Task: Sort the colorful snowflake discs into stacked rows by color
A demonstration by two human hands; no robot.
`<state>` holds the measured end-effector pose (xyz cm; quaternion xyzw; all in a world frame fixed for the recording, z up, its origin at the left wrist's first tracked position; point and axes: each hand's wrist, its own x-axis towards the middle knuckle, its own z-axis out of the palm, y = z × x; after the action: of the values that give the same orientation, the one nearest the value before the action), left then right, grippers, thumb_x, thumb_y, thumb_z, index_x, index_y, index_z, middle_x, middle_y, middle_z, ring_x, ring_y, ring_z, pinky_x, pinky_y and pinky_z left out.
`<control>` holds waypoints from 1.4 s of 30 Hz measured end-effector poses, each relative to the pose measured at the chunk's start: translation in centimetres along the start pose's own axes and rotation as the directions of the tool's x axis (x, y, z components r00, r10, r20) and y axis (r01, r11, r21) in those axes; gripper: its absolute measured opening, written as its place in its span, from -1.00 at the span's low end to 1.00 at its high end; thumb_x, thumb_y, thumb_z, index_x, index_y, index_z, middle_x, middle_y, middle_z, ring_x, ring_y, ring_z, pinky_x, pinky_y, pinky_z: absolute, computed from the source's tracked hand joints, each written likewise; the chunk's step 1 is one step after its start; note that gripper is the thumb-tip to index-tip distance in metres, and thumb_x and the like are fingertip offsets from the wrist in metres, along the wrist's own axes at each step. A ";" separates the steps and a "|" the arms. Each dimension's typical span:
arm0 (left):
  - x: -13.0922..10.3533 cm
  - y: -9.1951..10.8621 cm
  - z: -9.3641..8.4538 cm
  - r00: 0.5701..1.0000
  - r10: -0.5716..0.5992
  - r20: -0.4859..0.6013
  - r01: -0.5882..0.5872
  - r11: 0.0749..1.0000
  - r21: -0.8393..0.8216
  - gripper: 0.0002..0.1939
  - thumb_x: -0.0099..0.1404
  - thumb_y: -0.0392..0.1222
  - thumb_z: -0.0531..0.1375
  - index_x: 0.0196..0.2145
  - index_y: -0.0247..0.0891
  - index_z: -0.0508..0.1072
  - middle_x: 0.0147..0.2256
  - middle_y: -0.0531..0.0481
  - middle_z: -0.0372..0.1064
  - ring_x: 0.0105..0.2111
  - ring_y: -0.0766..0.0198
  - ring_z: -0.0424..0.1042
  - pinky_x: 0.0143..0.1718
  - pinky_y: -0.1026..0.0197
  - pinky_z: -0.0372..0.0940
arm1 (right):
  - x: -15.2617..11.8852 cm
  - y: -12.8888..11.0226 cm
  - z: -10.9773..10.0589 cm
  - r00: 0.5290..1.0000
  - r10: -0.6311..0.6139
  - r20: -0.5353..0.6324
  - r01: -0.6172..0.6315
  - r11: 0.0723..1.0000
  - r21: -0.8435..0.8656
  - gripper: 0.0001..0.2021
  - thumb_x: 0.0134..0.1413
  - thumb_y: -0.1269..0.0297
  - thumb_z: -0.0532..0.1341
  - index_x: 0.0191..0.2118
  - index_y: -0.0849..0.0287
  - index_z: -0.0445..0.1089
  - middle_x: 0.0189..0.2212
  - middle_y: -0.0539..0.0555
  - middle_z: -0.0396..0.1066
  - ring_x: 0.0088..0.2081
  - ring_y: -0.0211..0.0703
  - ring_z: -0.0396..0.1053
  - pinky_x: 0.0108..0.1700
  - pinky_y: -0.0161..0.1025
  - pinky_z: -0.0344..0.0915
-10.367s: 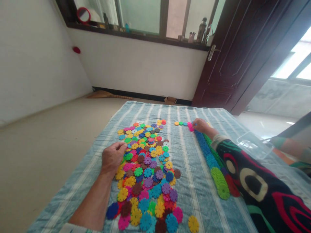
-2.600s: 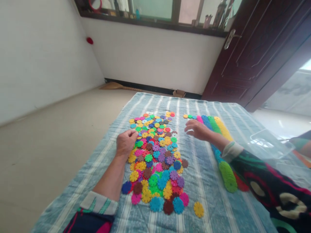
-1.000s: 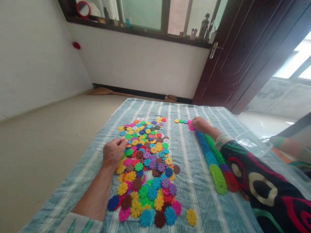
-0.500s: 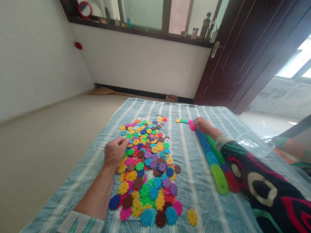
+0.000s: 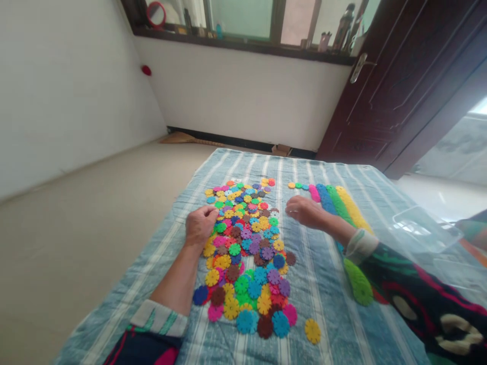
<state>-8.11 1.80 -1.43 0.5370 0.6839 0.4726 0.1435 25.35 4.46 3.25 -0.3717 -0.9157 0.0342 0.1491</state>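
My left hand (image 5: 201, 225) rests at the left edge of a spread pile of colourful notched plastic discs (image 5: 245, 233). Its thumb and fingers are pinched together beside a green disc; whatever they hold, if anything, is hidden. Over the striped cloth, between the pile and the sorted rows, hovers my right hand (image 5: 304, 210). Its fingers are loosely bent and slightly apart, with no disc visible in them. Overlapping discs form a yellow row (image 5: 352, 208), a green row (image 5: 340, 203) and a blue row (image 5: 326, 197). Left of these lies a short pink row (image 5: 314, 193).
A single yellow disc (image 5: 312, 331) lies near the front. Light green discs (image 5: 359, 286) end one row beside my right sleeve. A clear plastic container (image 5: 424, 228) sits at the right. Behind the cloth-covered table (image 5: 262, 161) are a wall and a door (image 5: 380, 91).
My right hand has moved left, away from the pink discs, uncovering the far ends of the rows. My left hand stays by the pile. The view has shifted slightly to the left.
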 end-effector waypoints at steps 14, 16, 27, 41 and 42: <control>-0.4 0.0 0.3 1.000 0.003 0.006 -0.003 1.000 0.003 -0.72 0.08 -0.07 0.12 -0.45 -0.26 0.57 -0.49 0.02 0.50 -0.42 0.22 0.44 -0.35 0.26 0.26 | -0.3 -15.6 4.9 0.968 -0.249 0.009 0.248 0.966 0.068 -0.92 0.16 0.32 0.25 -0.34 0.18 0.46 -0.14 0.16 0.35 0.02 0.01 0.20 0.00 -0.09 0.23; -0.4 0.0 0.3 1.000 0.004 0.008 -0.004 1.000 0.004 -0.72 0.08 -0.06 0.12 -0.45 -0.26 0.57 -0.48 0.02 0.51 -0.41 0.22 0.45 -0.34 0.27 0.26 | -0.2 -15.6 5.0 0.971 -0.240 0.015 0.238 0.968 0.078 -0.92 0.13 0.28 0.29 -0.30 0.18 0.47 -0.09 0.18 0.33 0.08 0.04 0.17 0.04 -0.06 0.22; -0.3 0.0 0.2 1.000 0.006 0.024 -0.006 1.000 0.012 -0.73 0.09 -0.08 0.11 -0.46 -0.24 0.57 -0.47 0.04 0.53 -0.40 0.23 0.46 -0.29 0.27 0.28 | 0.1 -15.9 5.3 0.993 -0.114 0.021 0.109 0.982 0.155 -0.86 -0.01 0.28 0.38 -0.34 0.20 0.48 0.01 0.22 0.35 0.13 0.15 0.19 0.09 0.04 0.23; 0.2 0.1 -0.1 1.000 -0.012 0.015 0.012 1.000 0.029 -0.74 0.06 -0.02 0.15 -0.48 -0.22 0.55 -0.51 0.04 0.51 -0.44 0.19 0.45 -0.37 0.25 0.26 | 0.0 -7.3 2.3 0.981 0.132 -0.143 -0.083 0.949 0.305 -0.89 -0.07 0.49 0.34 -0.49 0.14 0.49 -0.04 0.11 0.43 0.03 -0.07 0.36 0.06 -0.13 0.27; 0.3 0.1 -0.2 1.000 -0.014 0.011 0.014 0.999 0.029 -0.75 0.05 -0.02 0.15 -0.48 -0.21 0.55 -0.50 0.04 0.51 -0.43 0.18 0.46 -0.36 0.24 0.26 | -0.1 -5.1 1.5 0.971 0.196 -0.139 -0.163 0.961 0.223 -0.89 -0.07 0.47 0.34 -0.51 0.13 0.49 -0.06 0.09 0.45 0.00 -0.09 0.38 0.05 -0.14 0.28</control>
<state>-8.29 1.96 -1.12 0.5368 0.6936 0.4587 0.1427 21.49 0.79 2.66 -0.4371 -0.8544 0.1142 0.2565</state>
